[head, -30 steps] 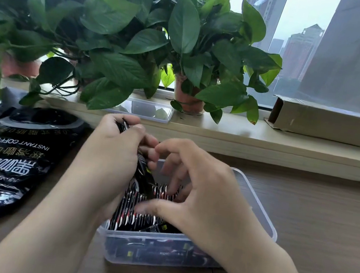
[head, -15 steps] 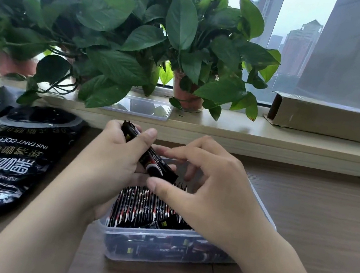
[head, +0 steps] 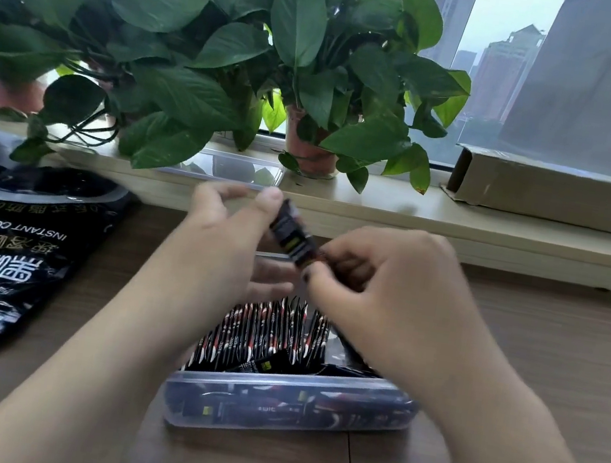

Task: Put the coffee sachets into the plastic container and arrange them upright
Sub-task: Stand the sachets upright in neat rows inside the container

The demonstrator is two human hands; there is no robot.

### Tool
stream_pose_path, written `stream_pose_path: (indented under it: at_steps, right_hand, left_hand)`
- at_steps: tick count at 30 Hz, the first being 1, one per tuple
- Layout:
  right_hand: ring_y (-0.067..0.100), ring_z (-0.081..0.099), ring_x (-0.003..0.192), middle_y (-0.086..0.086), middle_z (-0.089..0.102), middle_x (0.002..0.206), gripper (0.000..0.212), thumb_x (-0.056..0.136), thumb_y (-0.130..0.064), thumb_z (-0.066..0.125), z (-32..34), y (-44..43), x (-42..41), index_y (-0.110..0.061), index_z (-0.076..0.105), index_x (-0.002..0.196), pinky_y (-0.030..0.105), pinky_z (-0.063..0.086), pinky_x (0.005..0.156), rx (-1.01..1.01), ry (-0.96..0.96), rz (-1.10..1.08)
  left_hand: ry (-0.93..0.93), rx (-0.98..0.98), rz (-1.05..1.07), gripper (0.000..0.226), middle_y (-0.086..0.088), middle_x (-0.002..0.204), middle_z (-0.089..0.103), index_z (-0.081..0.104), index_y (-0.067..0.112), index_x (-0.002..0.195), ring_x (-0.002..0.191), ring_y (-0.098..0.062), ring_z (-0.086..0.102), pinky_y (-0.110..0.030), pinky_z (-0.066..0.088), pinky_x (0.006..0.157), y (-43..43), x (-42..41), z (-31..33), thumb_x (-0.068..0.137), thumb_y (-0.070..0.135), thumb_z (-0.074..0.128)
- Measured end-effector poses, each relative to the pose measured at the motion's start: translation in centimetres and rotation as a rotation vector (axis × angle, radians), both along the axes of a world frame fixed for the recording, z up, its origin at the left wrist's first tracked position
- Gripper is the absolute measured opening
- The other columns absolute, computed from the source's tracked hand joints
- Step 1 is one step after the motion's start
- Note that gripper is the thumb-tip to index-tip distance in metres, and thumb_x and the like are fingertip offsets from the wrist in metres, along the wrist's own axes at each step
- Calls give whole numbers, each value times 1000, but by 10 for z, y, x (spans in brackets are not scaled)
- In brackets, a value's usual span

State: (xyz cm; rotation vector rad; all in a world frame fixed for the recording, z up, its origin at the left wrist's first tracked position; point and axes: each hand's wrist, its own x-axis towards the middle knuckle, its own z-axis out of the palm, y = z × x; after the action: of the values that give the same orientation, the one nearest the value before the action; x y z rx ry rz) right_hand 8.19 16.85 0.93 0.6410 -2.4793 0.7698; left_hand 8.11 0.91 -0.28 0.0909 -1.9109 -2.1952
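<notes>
A clear plastic container [head: 288, 408] stands on the wooden table in front of me, with a row of several black-and-red coffee sachets [head: 268, 331] standing upright inside and a few lying flat along its front. Above the container both hands hold one black coffee sachet [head: 291, 237]. My left hand [head: 230, 243] pinches its upper end between thumb and fingers. My right hand [head: 384, 304] pinches its lower end and hides the right part of the container.
A large black instant coffee bag [head: 8, 252] lies flat at the left. On the windowsill behind are leafy potted plants [head: 213, 44], a clear lid [head: 225, 168] and a long cardboard box [head: 558, 193] at the right.
Both hands have risen from inside the container. The sachet pulled up by my left hand is now held higher, gripped at both ends between the two hands.
</notes>
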Motion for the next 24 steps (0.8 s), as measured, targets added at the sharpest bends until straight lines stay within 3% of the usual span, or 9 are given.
stream_pose_path:
  at_steps: [2,4,6,8,10,13,15,18,24]
  right_hand:
    - [6,63,60,-8,70,61,13,80,-30,71,8,21,-3,-21,78,75,23,49,58,-55,-66,-103]
    - [6,63,60,-7,70,59,12,78,-30,73,13,39,-7,-22,77,70,19,47,60,-102,-110,-203]
    - [9,60,61,-1,69,58,16,76,-29,72,15,49,-9,-20,75,63,17,44,57,-114,-169,-280]
    - [13,53,53,6,69,59,21,76,-30,70,16,50,-8,-16,74,60,17,39,44,-103,-250,-320]
    - [11,43,41,9,69,60,24,76,-31,70,17,47,-4,-13,74,62,14,31,34,-100,-336,-328]
    - [13,44,46,9,68,62,23,74,-34,72,18,45,-3,-12,75,66,16,31,36,-52,-396,-346]
    - [15,46,46,6,61,55,23,73,-34,72,19,44,-2,-13,74,64,17,31,38,-37,-423,-349]
    - [18,47,49,4,59,53,24,73,-32,71,17,41,-4,-10,73,65,19,37,43,6,-451,-340]
    - [19,53,57,3,59,62,22,76,-33,71,12,28,-9,-11,71,74,23,45,48,140,-483,-343]
  left_hand:
    - [130,-294,83,26,7,105,74,49,38,120,87,-15,76,-48,60,84,-12,-1,0,96,38,59]
    - [297,-646,102,22,18,104,74,62,40,112,95,-2,70,-40,56,93,-30,-2,-2,91,34,60]
    - [375,-886,5,25,22,102,73,73,36,105,99,2,67,-35,55,95,-40,-3,-2,92,21,57]
    - [419,-1056,-155,36,25,106,71,77,35,99,107,3,63,-35,52,99,-42,-7,-2,85,14,51]
    - [444,-1196,-346,43,26,109,70,79,34,99,112,3,60,-31,49,100,-34,-16,-1,79,11,48]
    - [427,-1408,-578,58,23,125,65,75,35,113,120,5,49,-25,41,105,-13,-36,-5,77,5,42]
    - [415,-1509,-687,65,19,139,56,69,40,123,130,1,39,-29,36,110,-3,-47,-11,77,4,41]
    - [396,-1650,-816,62,12,151,48,68,41,126,135,-7,33,-28,31,113,2,-56,-20,79,9,42]
    - [436,-1760,-786,56,15,125,60,70,43,118,119,-13,42,-38,44,97,-2,-57,-28,78,18,40]
